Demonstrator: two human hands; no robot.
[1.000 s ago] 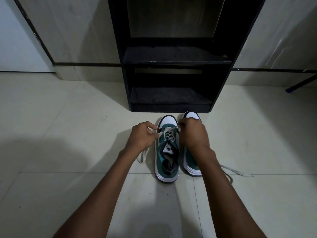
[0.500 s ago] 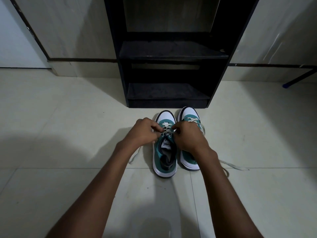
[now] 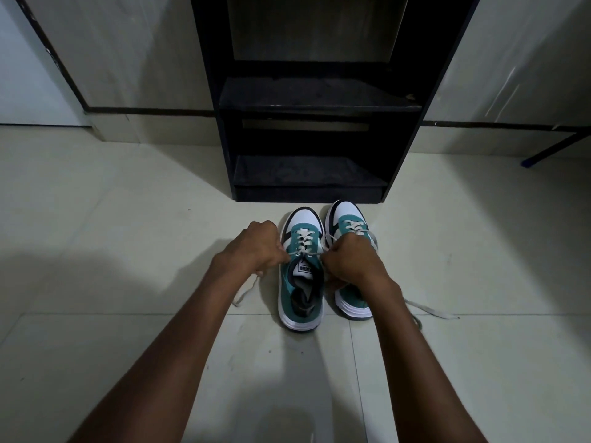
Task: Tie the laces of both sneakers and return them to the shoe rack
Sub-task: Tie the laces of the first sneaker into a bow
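Observation:
Two teal, white and black sneakers stand side by side on the tiled floor, toes toward the black shoe rack (image 3: 319,100). My left hand (image 3: 256,247) and my right hand (image 3: 350,262) each grip one end of the white lace at the top of the left sneaker (image 3: 300,295). The lace is stretched taut across the tongue between my fists. The left lace end trails on the floor below my left hand. My right hand covers much of the right sneaker (image 3: 347,219), whose loose lace (image 3: 428,310) lies on the floor to the right.
The rack has two dark shelves, both bare, right behind the shoes. Pale tiled floor (image 3: 128,219) spreads to both sides. A dark bar with a blue tip (image 3: 543,153) slants in at the far right by the wall.
My hands have moved down from the toe end toward the tongue and pulled apart, drawing the left sneaker's lace tight. The view has tilted slightly, shifting the rack and shoes upward.

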